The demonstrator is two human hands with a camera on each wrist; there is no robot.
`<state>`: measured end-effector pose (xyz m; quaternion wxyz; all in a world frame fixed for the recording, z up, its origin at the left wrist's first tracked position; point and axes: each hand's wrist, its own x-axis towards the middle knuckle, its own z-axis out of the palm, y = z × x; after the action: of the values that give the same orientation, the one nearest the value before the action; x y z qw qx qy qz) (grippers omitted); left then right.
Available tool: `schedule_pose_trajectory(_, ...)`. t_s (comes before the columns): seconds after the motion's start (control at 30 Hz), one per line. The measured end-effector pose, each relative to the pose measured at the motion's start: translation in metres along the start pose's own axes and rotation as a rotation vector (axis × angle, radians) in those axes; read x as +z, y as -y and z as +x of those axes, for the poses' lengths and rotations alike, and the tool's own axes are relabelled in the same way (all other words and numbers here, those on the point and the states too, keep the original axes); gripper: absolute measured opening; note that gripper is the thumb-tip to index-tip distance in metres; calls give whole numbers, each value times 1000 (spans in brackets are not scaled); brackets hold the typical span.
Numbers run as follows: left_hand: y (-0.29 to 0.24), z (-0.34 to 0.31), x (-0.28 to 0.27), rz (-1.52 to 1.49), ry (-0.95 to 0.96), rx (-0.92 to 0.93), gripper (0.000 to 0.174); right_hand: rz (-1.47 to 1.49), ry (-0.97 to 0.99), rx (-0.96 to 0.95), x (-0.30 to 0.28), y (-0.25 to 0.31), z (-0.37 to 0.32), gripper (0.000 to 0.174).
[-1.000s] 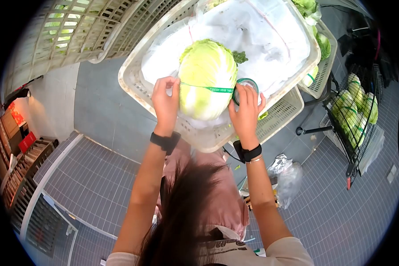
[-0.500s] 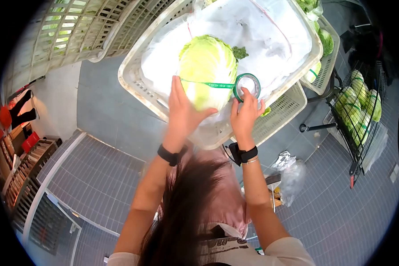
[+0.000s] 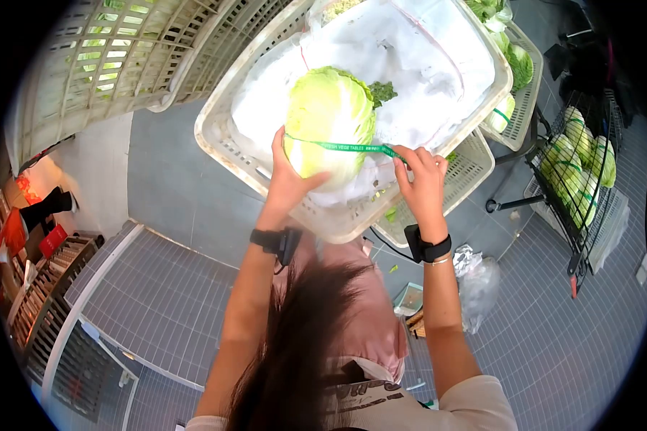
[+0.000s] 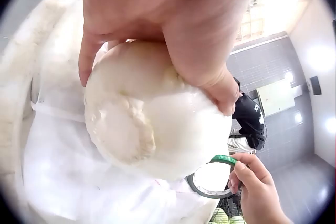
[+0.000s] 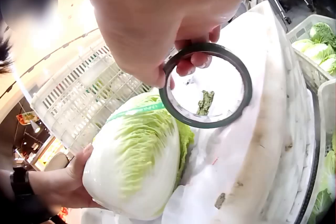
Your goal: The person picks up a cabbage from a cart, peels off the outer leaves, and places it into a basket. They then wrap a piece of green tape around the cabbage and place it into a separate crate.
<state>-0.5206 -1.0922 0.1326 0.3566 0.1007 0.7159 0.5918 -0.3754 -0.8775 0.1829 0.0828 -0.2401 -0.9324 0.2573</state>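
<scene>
Cabbage (image 3: 329, 122): pale green head lying on its side on a white sheet (image 3: 424, 68), close to the near edge of the top crate (image 3: 219, 136). Its leafy end points to the crate's far edge and its white stem end to the person.
Left hand (image 3: 289, 179): grasping the cabbage at the stem end. The thumb is on one side and the fingers are curled round the other; in the left wrist view the palm cups the base.
Right hand (image 3: 423, 178): pinching a tape roll (image 5: 210, 123) between thumb and fingertips, just beside the cabbage's right flank and over the crate's near edge. The head view hides the roll behind the fingers; the right wrist view shows it as a dark green ring.
Tape strand (image 3: 345, 146): green with white lettering, drawn taut across the cabbage's middle from the left hand's side to the right hand.
Sheet: crumpled, lines the crate, with a bit of loose dark leaf (image 3: 382, 91) beside the cabbage's top.
Lower crate (image 3: 471, 169): sticks out under the top crate's right corner.
Wire rack (image 3: 579, 183): well apart on the right, holding more banded cabbages.
Empty crates (image 3: 108, 50): stacked at far left.
Plastic bag (image 3: 476, 284): crumpled on the tiled floor (image 3: 151, 287) by the right forearm.
</scene>
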Motion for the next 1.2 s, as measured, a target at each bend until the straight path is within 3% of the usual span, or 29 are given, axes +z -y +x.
schedule_pose_trajectory(0.3,4,-1,-3,9,47,17,124,97,83,117,-84,77,-2,14)
schedule_pose_trajectory(0.43,-6,2,-3,23,35,-29,123,144,76,194,-87,108,-7,14)
schedule_pose_trajectory(0.57,7,5,-6,61,41,30,122,-106,5,270,-58,68,-3,10)
schedule_pose_trajectory(0.7,4,3,-3,47,38,23,121,-90,58,264,-7,29,3,9)
schedule_pose_trajectory(0.8,7,2,-3,52,35,16,120,-181,-153,41,27,18,13,14)
schedule_pose_trajectory(0.93,15,5,-3,14,13,49,120,-407,-437,122,55,45,-1,25)
schedule_pose_trajectory(1.03,2,6,-5,111,11,-11,116,-207,-201,142,65,47,-26,26)
schedule_pose_trajectory(1.17,-13,9,-7,145,54,11,109,339,-272,390,81,54,-35,19)
schedule_pose_trajectory(1.2,-15,9,-8,347,25,67,108,383,-308,457,81,54,-33,17)
